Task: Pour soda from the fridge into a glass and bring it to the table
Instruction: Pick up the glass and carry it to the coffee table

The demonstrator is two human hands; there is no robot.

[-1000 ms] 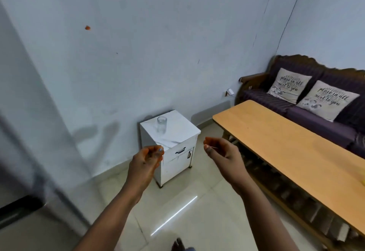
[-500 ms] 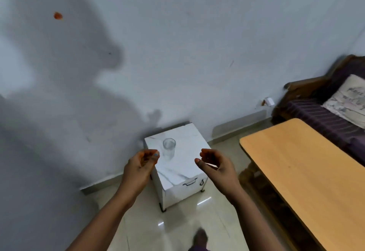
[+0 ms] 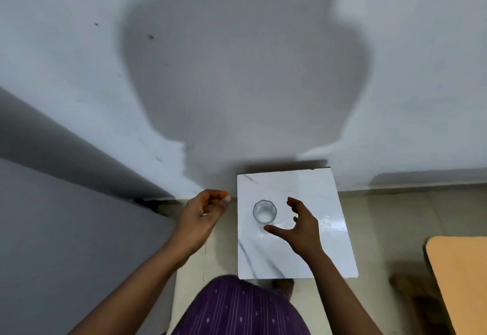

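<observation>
i see my right hand (image 3: 303, 225) spread wide just beside the glass (image 3: 264, 211), not touching. my left hand (image 3: 201, 215) hangs loosely curled, holding nothing.

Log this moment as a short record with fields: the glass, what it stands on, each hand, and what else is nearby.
glass: clear glass, upright, looks empty, no hand touching it
support: small white marble-look cabinet, set against the wall
right hand: right hand, fingers spread, just right of the glass, not gripping
left hand: left hand, fingers loosely curled, holding nothing, left of the cabinet
nearby: wooden table corner at the right edge; fridge side at the left
soda: none in view
</observation>
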